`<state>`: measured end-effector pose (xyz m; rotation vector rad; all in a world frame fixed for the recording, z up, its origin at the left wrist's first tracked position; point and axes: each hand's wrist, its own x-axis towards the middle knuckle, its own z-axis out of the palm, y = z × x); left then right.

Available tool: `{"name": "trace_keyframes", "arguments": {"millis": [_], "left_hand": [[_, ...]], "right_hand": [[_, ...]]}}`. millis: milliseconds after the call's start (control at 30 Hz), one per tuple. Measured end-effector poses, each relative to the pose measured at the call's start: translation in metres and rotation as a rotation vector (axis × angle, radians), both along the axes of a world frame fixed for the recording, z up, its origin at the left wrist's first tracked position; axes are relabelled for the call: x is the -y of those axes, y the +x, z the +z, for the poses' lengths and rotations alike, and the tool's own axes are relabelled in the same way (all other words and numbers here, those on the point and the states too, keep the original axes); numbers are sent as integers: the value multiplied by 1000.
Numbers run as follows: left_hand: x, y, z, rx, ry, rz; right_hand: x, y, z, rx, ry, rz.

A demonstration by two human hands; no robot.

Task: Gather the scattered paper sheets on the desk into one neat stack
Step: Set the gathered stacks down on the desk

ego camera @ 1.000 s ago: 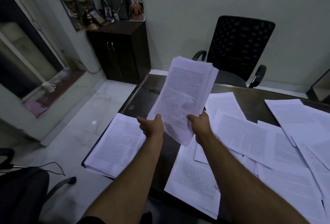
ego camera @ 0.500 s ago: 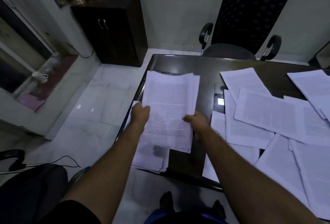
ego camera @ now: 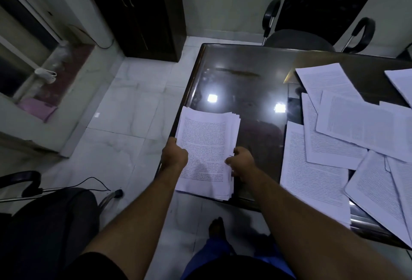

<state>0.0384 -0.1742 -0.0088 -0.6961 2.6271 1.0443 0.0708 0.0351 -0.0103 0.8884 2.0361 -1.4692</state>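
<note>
Change: since the earlier frame the held stack [ego camera: 207, 152] has been lowered flat onto the desk [ego camera: 245, 83], at its near-left corner.
Left hand [ego camera: 175, 155]: fingers are curled on the stack's left edge.
Right hand [ego camera: 242, 163]: fingers are closed on its right edge.
Stack edges: slightly fanned, not yet squared.
Loose sheets [ego camera: 334, 137]: spread well right of the stack, ungathered.
Meaning: one batch is judged delivered; more collecting remains.
</note>
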Motion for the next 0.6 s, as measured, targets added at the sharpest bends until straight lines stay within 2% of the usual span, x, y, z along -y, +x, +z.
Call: {"name": "trace_keyframes", "arguments": {"millis": [67, 133, 200, 300, 400, 467, 567, 600], "left_hand": [[-4, 3, -1, -50, -119, -29], [-11, 9, -4, -121, -319, -83], [-20, 17, -6, -237, -393, -166], [-48, 26, 1, -314, -221, -309], [-85, 27, 12, -268, 29, -398], [-113, 24, 17, -250, 91, -461], [-163, 19, 24, -206, 159, -546], [-180, 17, 27, -185, 174, -568]], "right_hand": [[2, 1, 4, -4, 40, 16], [4, 3, 12, -46, 119, 38], [4, 6, 20, -94, 201, 47], [-3, 11, 29, -156, 225, -16], [-23, 11, 33, -184, 192, -94], [-49, 9, 24, -181, 183, -146], [-113, 4, -27, -195, 150, -225], [-126, 8, -19, -187, 150, -272]]}}
